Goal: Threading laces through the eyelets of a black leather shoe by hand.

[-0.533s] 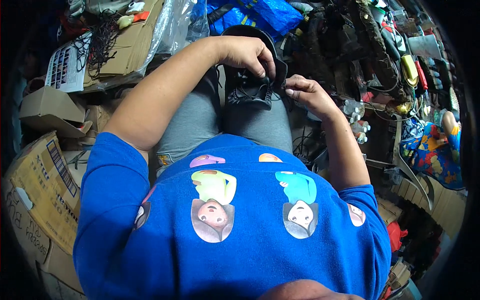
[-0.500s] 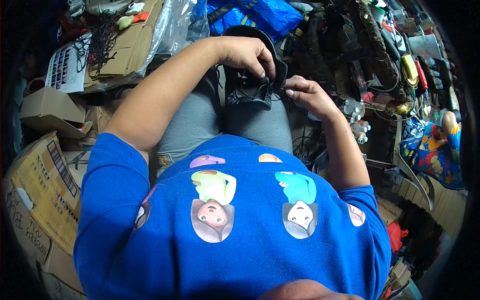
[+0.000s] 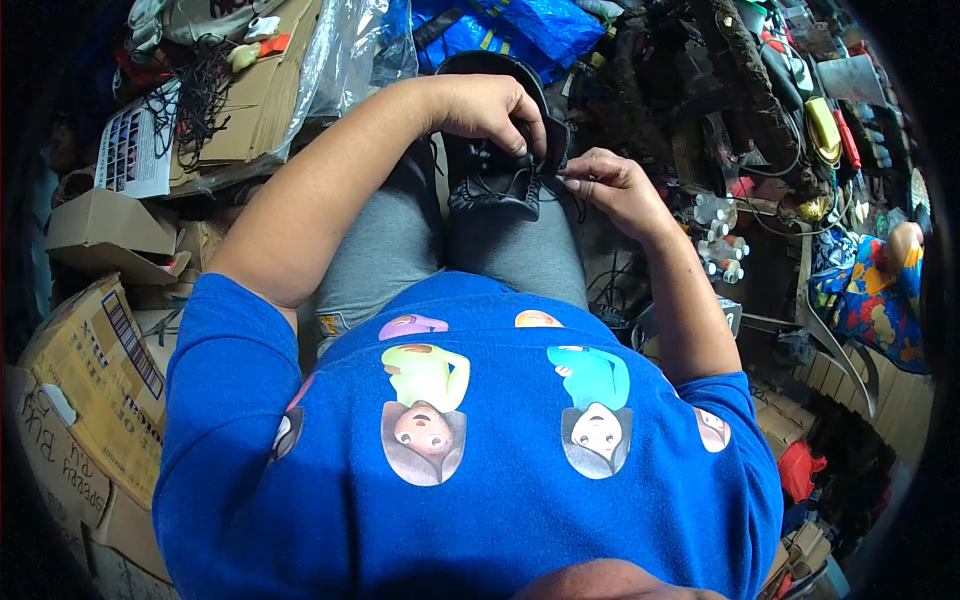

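Note:
A black shoe [image 3: 497, 196] with loose dark lace or thread across it rests on my grey-trousered thighs, near the knees. My left hand [image 3: 495, 112] reaches over from the left and grips the shoe's upper, thumb and fingers bent down onto it. At the shoe's right edge, my right hand [image 3: 612, 188] is closed in a pinch, thumb against forefinger. Whatever sits between those fingertips is too small and dark to make out.
Flattened cardboard [image 3: 262, 112] with tangled black cord lies at the far left, beside an open carton [image 3: 110, 225]. A blue plastic bag [image 3: 540, 35] is beyond my knees. Small bottles [image 3: 718, 238], tools and a yellow-handled item [image 3: 823, 127] crowd the right.
My right hand has shifted very slightly left, still pinched at the shoe's edge. My left hand keeps its hold, and the whole view has moved a little.

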`<state>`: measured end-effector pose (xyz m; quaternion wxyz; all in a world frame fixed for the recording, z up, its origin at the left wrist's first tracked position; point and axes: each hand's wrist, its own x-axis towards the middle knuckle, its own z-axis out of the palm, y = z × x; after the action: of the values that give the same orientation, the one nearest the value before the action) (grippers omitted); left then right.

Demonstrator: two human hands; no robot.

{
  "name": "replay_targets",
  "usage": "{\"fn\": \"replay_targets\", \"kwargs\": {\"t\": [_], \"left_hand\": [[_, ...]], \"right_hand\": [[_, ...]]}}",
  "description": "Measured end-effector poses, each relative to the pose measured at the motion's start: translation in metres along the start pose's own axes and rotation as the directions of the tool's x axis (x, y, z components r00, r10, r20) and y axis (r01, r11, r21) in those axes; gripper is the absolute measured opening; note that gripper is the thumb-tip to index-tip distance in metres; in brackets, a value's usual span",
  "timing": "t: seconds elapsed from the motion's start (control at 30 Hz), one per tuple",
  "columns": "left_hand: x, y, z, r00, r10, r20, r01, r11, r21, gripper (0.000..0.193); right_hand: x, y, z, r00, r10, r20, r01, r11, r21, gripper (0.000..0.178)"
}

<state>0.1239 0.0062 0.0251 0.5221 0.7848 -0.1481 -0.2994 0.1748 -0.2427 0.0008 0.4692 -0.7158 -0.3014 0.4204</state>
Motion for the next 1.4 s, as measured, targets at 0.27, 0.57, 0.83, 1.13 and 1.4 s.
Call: {"fn": "replay_targets", "kwargs": {"t": [0.27, 0.57, 0.83, 1.13, 1.4], "left_hand": [[0.001, -0.004, 0.0, 1.0, 0.008, 0.008, -0.008, 1.0, 0.005, 0.027], [0.002, -0.007, 0.002, 1.0, -0.008, -0.006, 0.008, 0.999, -0.044, 0.026], [-0.004, -0.013, 0.003, 0.999, 0.031, -0.014, -0.033, 0.996, -0.087, 0.026], [-0.057, -0.02, 0.003, 0.874, 0.145, -0.464, -0.108, 0.989, 0.105, 0.036], [-0.256, -0.056, -0.074, 0.45, -0.065, -0.891, 0.086, 0.996, -0.029, 0.035]], "right_hand": [[0.0, -0.018, -0.005, 0.999, 0.017, 0.032, -0.015, 0.998, -0.06, 0.016], [0.01, 0.002, -0.005, 0.996, 0.042, 0.077, -0.054, 0.985, 0.161, 0.02], [0.014, 0.003, 0.003, 0.995, 0.056, 0.084, -0.077, 0.96, 0.269, 0.019], [0.023, -0.04, 0.035, 0.988, -0.151, -0.041, 0.135, 0.953, -0.272, 0.022], [0.027, -0.079, 0.035, 0.959, -0.247, 0.14, 0.279, 0.734, -0.618, 0.069]]}}
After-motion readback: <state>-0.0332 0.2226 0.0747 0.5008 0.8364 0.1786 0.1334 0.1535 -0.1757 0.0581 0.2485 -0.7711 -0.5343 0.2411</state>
